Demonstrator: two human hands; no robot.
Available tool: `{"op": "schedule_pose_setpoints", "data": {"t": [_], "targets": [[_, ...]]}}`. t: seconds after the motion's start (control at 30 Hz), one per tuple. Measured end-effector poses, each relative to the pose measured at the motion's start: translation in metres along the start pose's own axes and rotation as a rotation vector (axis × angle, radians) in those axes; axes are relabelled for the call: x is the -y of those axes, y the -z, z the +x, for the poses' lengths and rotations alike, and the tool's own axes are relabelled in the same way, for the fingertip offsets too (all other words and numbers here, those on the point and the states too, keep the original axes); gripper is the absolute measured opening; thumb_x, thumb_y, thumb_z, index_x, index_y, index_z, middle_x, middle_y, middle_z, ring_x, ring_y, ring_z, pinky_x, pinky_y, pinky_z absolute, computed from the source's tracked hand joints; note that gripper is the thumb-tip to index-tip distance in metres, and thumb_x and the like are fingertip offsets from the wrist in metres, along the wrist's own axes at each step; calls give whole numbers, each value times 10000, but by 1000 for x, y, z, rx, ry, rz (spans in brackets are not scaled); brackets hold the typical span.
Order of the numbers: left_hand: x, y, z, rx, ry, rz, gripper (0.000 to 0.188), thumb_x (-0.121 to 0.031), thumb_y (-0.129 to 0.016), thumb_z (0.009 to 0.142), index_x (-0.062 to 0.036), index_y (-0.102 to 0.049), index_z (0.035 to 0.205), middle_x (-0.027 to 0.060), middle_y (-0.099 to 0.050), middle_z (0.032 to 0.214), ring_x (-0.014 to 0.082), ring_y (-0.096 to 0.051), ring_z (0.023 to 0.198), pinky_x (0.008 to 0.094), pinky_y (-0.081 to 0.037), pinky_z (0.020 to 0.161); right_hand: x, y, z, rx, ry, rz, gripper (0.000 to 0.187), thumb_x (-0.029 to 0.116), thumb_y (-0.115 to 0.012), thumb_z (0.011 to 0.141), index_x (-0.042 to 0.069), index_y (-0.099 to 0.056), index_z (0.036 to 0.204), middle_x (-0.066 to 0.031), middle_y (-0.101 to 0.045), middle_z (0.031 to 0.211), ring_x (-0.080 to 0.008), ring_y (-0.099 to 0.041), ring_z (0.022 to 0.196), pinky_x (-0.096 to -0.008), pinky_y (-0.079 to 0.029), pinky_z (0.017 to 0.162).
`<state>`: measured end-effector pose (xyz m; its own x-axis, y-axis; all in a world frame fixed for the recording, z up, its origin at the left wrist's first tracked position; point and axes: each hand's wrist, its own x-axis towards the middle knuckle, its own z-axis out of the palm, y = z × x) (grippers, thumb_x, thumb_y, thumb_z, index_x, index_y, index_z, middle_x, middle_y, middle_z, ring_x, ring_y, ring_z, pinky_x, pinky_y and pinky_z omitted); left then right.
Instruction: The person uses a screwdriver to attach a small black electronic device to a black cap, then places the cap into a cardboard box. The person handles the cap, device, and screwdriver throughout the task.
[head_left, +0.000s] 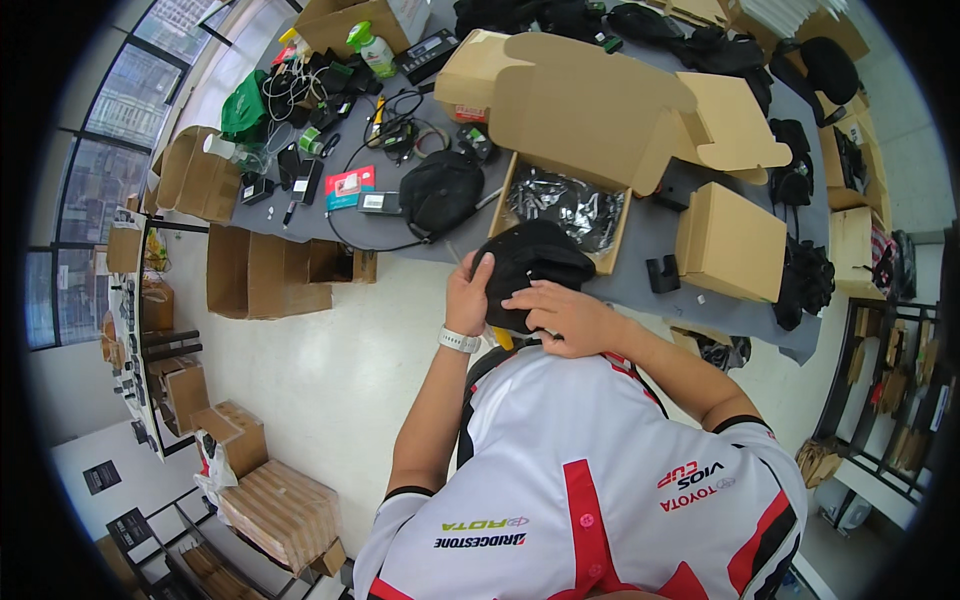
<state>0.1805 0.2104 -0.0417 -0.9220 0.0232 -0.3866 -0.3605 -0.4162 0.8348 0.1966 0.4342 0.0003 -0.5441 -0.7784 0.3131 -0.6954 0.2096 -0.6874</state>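
A black cap [530, 258] is held up in front of my chest, at the near edge of the table. My left hand [466, 302] grips its left side, closed with the thumb on the fabric. A thin, pale rod-like piece shows beside those fingers; its kind is not clear. My right hand [572, 318] bends its fingers over the cap's near right part, closed against the cloth. Something yellow [501, 338] pokes out below the cap, between my hands, mostly hidden. Just past the cap, an open cardboard box [622, 235] contains a shiny black plastic-wrapped item [568, 205].
The grey-covered table [400, 234] carries another black cap [441, 194], tangled cables, a green spray bottle [371, 50] and a red-and-teal card [349, 188]. At right stand a closed cardboard box [731, 243] and a black bracket [661, 274]. Cartons sit on the floor at left.
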Motion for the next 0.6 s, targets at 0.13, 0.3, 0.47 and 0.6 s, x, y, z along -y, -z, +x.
{"op": "schedule_pose_setpoints", "data": {"t": [0.13, 0.3, 0.47, 0.6], "targets": [[-31, 70, -3, -54, -147, 68, 284, -197, -654, 1086, 42, -711, 1229, 71, -767, 1115, 106, -691, 948, 268, -564, 861, 7, -7, 46, -201, -176, 189, 223, 47, -757, 844, 29, -630, 1026, -142, -685, 1309, -346, -643, 1221, -454, -515, 1070], [-73, 121, 10, -71, -239, 307, 278, -195, -671, 1078, 60, -743, 1165, 66, -769, 1063, 105, -670, 932, 259, -541, 860, -34, -24, 76, -483, -512, 286, 229, 79, -744, 908, 9, -631, 1095, -127, -727, 1100, -295, -726, 1020, -400, -561, 965], [-101, 142, 33, -118, -222, 286, 290, -202, -680, 1073, 61, -747, 1173, 64, -775, 1064, 102, -670, 935, 259, -538, 864, -108, -29, 111, -443, -570, 128, 209, 111, -738, 917, 14, -595, 1035, -143, -684, 945, -298, -710, 856, -419, -563, 830], [-122, 153, 48, -178, -239, 420, 284, -224, -693, 1068, 44, -754, 1140, 48, -778, 1023, 93, -669, 895, 253, -541, 830, -168, -27, 183, -364, -566, -250, 306, 129, -753, 903, 38, -560, 1123, -132, -646, 1016, -304, -704, 927, -431, -561, 810]]}}
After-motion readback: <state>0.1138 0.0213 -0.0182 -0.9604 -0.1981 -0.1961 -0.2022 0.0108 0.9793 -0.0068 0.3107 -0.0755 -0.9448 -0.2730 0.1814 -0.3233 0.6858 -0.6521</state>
